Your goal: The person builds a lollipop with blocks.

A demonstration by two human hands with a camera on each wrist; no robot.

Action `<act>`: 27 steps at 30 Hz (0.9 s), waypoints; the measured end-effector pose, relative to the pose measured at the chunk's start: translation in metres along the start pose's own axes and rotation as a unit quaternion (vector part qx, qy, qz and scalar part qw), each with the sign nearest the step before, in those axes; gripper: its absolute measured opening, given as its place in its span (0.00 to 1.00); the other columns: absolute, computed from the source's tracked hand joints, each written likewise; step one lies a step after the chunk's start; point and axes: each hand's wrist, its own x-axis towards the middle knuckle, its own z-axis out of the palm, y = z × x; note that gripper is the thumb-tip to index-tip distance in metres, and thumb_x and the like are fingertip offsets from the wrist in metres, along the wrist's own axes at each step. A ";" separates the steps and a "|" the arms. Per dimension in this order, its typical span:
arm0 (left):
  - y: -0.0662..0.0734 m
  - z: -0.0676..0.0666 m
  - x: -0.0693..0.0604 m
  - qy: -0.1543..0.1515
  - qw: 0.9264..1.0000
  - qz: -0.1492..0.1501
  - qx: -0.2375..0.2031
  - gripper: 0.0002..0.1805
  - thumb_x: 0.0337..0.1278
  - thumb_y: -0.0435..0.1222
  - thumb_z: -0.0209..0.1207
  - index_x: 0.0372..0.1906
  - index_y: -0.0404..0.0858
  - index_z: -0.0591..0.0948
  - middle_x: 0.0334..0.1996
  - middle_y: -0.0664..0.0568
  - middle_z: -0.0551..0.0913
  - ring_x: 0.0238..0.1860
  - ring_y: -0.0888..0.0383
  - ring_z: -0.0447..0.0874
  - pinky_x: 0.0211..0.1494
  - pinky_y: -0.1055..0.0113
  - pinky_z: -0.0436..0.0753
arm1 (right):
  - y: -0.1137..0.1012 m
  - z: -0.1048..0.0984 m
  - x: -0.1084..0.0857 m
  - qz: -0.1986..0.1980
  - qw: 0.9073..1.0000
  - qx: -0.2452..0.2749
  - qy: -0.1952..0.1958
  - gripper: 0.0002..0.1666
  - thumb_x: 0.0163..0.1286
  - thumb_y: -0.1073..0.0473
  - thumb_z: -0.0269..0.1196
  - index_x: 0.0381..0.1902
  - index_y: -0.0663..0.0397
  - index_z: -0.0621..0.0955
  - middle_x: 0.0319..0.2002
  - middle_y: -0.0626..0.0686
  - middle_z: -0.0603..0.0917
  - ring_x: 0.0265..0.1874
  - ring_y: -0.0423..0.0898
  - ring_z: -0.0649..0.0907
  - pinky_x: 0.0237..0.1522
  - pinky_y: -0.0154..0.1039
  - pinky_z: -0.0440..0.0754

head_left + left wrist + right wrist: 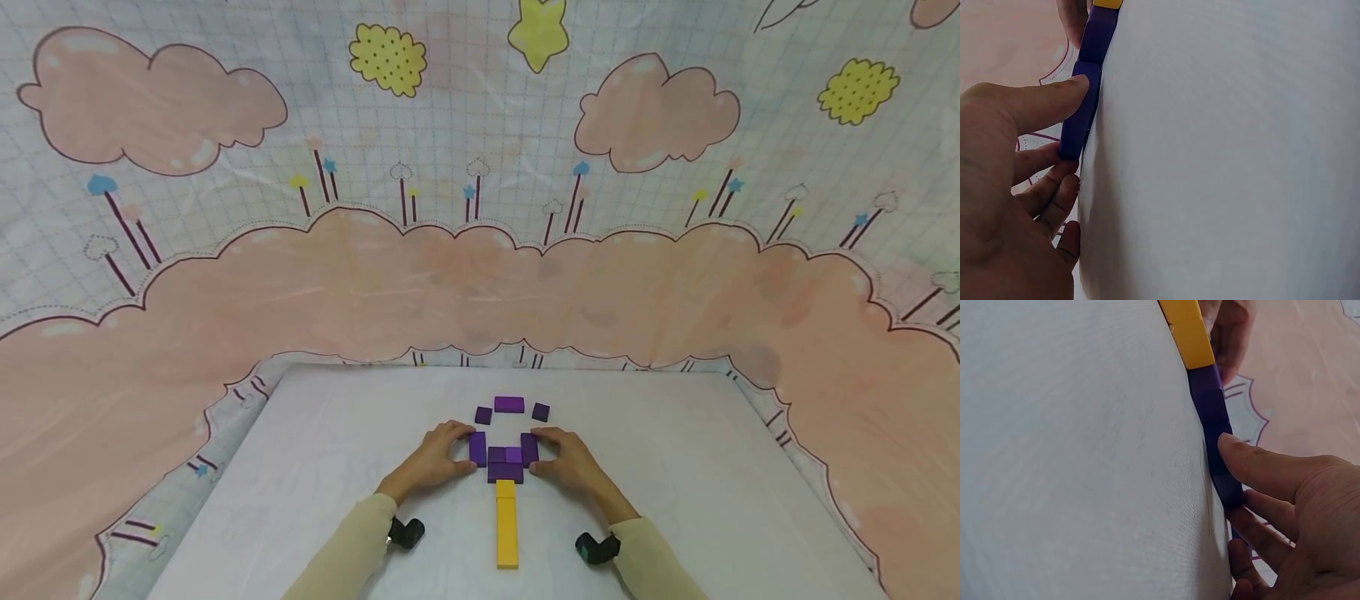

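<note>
I read the step in hand as squaring up two side pieces about a small purple cluster; my left hand (433, 460) pinches the left purple block (477, 449), thumb at its near end and a fingertip at its far end; my right hand (572, 460) mirrors it on the right purple block (529, 450); between these lie a dark square block (497, 454) and a brighter violet block (513, 455), side by side along the far edge of a wide purple block (506, 473); whether the side pieces quite touch this group I cannot tell.

The next move calls, I'd judge, for light, even pressure from both hands, lest the middle be nudged askew; letting go would want the fingers to part cleanly outward.

A short yellow block (506, 489) meets the wide one's near edge, and a long yellow block (507, 533) runs on towards me; farther off, a purple bar (509, 404) lies crosswise between two small dark blocks (483, 415), both turned askew and apart from it.

The blocks are smooth and crisp-edged, probably painted wood; the white counter (337, 433) looks finely grained; the printed cloth (480, 287) behind is faintly creased.
</note>
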 end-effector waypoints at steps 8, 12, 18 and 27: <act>0.000 0.001 0.002 -0.003 1.000 -0.002 0.004 0.33 0.54 0.43 0.69 0.64 0.39 0.74 0.62 0.44 0.75 0.65 0.44 0.70 0.70 0.43 0.67 | 0.002 0.001 0.001 -0.002 1.000 0.000 -0.001 0.34 0.55 0.56 0.75 0.62 0.46 0.79 0.66 0.58 0.76 0.68 0.63 0.70 0.69 0.65 0.66; 0.001 0.001 0.003 -0.005 1.000 -0.005 0.007 0.33 0.54 0.43 0.69 0.65 0.40 0.74 0.62 0.44 0.75 0.66 0.44 0.70 0.70 0.44 0.67 | 0.003 0.001 0.001 0.001 1.000 0.000 -0.002 0.34 0.56 0.56 0.74 0.62 0.46 0.79 0.66 0.57 0.76 0.69 0.62 0.70 0.69 0.64 0.65; 0.001 0.003 0.004 -0.012 1.000 -0.011 0.011 0.33 0.55 0.43 0.68 0.66 0.39 0.74 0.63 0.44 0.75 0.66 0.44 0.69 0.70 0.43 0.68 | 0.003 0.001 0.001 -0.005 1.000 -0.003 0.002 0.34 0.55 0.56 0.75 0.61 0.47 0.79 0.65 0.58 0.77 0.68 0.63 0.71 0.69 0.65 0.66; 0.001 0.002 0.006 -0.009 1.000 -0.007 0.015 0.34 0.56 0.42 0.68 0.67 0.38 0.72 0.64 0.44 0.74 0.67 0.43 0.69 0.71 0.44 0.65 | 0.001 0.001 0.001 0.002 1.000 0.004 0.000 0.34 0.57 0.56 0.74 0.62 0.46 0.79 0.66 0.57 0.76 0.68 0.62 0.70 0.69 0.63 0.66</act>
